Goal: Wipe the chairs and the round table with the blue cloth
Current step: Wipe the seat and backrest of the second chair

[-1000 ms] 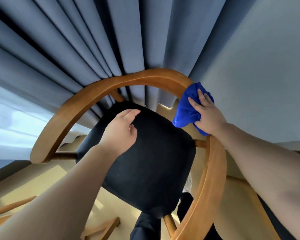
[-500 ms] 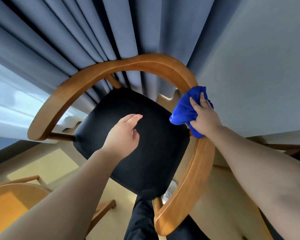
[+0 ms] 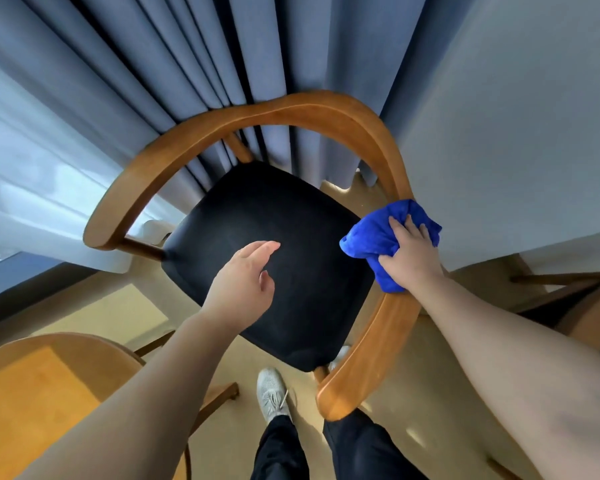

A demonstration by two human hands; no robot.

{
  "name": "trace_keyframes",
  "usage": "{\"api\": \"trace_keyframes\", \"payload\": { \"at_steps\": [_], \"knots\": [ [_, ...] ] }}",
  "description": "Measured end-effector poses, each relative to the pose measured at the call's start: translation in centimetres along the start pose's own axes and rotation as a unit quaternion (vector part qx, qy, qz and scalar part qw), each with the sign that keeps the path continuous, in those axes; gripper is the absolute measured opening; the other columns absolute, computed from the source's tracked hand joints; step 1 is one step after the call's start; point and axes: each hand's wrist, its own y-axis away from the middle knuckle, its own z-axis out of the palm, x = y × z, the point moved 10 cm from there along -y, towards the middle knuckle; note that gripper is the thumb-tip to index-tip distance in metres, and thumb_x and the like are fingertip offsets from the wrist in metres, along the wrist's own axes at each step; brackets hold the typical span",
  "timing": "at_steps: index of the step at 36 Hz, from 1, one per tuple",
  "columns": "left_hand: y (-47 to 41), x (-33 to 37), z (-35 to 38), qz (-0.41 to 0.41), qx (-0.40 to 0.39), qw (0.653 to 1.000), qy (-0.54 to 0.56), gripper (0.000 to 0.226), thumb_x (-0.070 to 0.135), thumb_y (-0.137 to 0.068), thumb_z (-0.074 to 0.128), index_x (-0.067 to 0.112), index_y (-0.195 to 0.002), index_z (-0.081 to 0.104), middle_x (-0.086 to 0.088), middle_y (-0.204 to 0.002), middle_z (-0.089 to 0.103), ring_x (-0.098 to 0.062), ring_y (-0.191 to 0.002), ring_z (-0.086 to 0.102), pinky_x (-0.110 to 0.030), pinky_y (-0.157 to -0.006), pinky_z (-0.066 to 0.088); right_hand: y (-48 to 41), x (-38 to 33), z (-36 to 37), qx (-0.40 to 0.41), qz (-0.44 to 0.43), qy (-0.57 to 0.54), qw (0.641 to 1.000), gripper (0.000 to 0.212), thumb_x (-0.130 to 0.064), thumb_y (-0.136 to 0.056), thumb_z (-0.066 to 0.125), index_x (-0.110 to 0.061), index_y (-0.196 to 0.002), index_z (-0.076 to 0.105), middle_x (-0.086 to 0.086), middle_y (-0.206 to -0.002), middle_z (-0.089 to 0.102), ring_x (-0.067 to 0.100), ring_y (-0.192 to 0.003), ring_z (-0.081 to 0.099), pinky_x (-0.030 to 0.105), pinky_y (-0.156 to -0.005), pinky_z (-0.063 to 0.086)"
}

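Right now the right hand (image 3: 409, 258) grasps the blue cloth (image 3: 368, 237), bunched into a wad. The fingers are draped over its top w/ the thumb hooked round its near side. The hand presses the cloth onto the chair (image 3: 291, 112), on the right-hand stretch of its curved wooden rail, approx. where the arm bends toward the back. The cloth covers the rail there and hangs a bit over the inner edge, toward the black seat (image 3: 302, 209).

The left hand (image 3: 243, 282) is loose and holds nothing, fingers relaxed and pointing far-right over the middle of the seat. Whether it touches the padding or hovers just above is hard to tell from this angle.

The rail runs as one horseshoe from a blunt end at the left, round the far side, to a second blunt end near the person's legs. Behind the chair hangs a blue-grey curtain (image 3: 187, 81) in deep folds, w/ a white sheer (image 3: 32, 168) to its left and a plain pale wall (image 3: 499, 116) to its right.

The round table (image 3: 25, 393), wooden top, sits near-left, apart from the chair. Near centre a grey shoe (image 3: 271, 393) stands on the yellowish floor (image 3: 94, 313) btwn table and chair, w/ dark trousers (image 3: 281, 448) nearer the camera. More wooden furniture (image 3: 589, 317) shows at the right edge, beyond the right forearm.
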Motion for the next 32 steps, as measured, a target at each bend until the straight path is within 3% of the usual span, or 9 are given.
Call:
{"api": "trace_keyframes", "payload": {
  "at_steps": [9,17,28,32],
  "knots": [
    [2.3,-1.4,0.9,0.015,-0.024,1.000,0.006,0.049,0.008,-0.088,0.046,0.024,-0.135,0.044,0.008,-0.135,0.048,-0.013,-0.116,0.049,-0.019,-0.088,0.037,4.4,-0.2,2.2,0.030,0.010,-0.031,0.999,0.077,-0.040,-0.088,0.060,-0.026,-0.151,0.020,0.006,-0.160,0.017,0.036,-0.146,0.012,0.062,-0.113,0.020],
    [4.9,-2.5,1.2,0.025,-0.046,0.998,0.016,0.049,0.010,-0.088,0.047,0.025,-0.135,0.043,0.006,-0.134,0.048,-0.013,-0.114,0.050,-0.018,-0.086,0.038,10.2,-0.4,4.4,0.052,0.017,-0.098,0.994,0.087,-0.058,-0.079,0.063,-0.024,-0.150,0.025,0.005,-0.158,0.024,0.032,-0.145,0.017,0.057,-0.115,0.021],
    [6.2,-2.0,0.6,0.048,-0.056,0.997,0.024,0.050,0.010,-0.088,0.047,0.025,-0.135,0.042,0.008,-0.134,0.047,-0.010,-0.105,0.052,-0.016,-0.082,0.037,15.6,-1.1,6.9,0.058,0.043,-0.195,0.978,0.074,-0.045,-0.085,0.064,-0.026,-0.147,0.029,-0.001,-0.158,0.023,0.027,-0.147,0.012,0.057,-0.114,0.022],
    [6.7,-2.0,0.4,0.054,-0.055,0.997,0.025,0.050,0.009,-0.088,0.047,0.025,-0.135,0.042,0.008,-0.135,0.047,-0.010,-0.113,0.048,-0.016,-0.085,0.036,17.1,-1.4,7.9,0.050,0.042,-0.218,0.974,0.069,-0.044,-0.087,0.060,-0.030,-0.147,0.029,-0.006,-0.158,0.023,0.023,-0.147,0.011,0.055,-0.113,0.026]
  ]
}}
